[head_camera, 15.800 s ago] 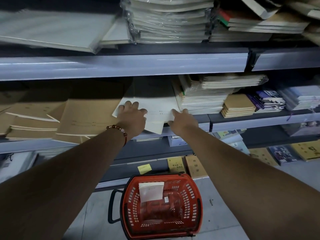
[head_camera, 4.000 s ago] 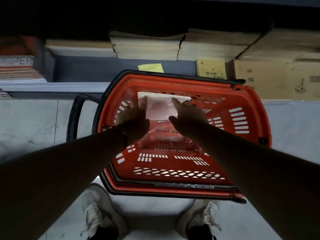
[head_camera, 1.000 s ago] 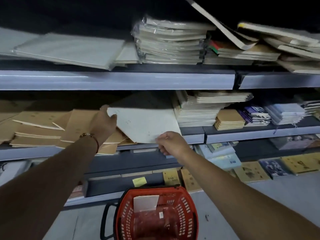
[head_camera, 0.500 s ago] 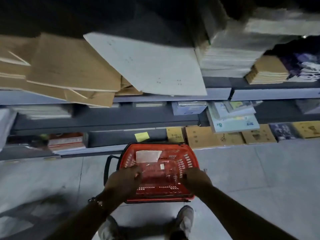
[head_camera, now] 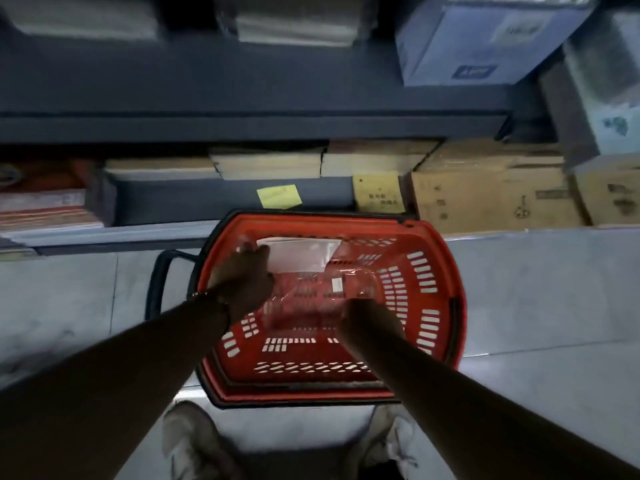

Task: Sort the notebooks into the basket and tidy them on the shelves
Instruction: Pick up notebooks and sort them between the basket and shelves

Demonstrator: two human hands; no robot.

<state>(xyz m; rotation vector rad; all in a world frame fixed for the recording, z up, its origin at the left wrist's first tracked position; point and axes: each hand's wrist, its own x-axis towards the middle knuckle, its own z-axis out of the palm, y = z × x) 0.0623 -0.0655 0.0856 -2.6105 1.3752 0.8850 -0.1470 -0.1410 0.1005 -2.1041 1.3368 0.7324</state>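
Head view: the red basket [head_camera: 433, 306] sat on the floor below the shelves. A white notebook [head_camera: 298, 254] leaned at its twelve o'clock wall. The left hand [head_camera: 246, 282] reached in, fingers extended against the notebook's nine o'clock edge. The right hand [head_camera: 370, 322] hovered inside; I couldn't make out its fingers.

Both forearms are bare to the edge of the picture; no sleeve shows on either. The left hand [head_camera: 247, 284] has a thin beaded bracelet [head_camera: 204, 295] at the wrist, its beads small and dark with a few catching light. The right hand [head_camera: 367, 320] carries nothing at the wrist that can be made out. At the near edge, two light-coloured lace-up shoes appear: the left shoe [head_camera: 188, 441] and the right shoe [head_camera: 393, 441]. Their detail is blurred in the dim light.
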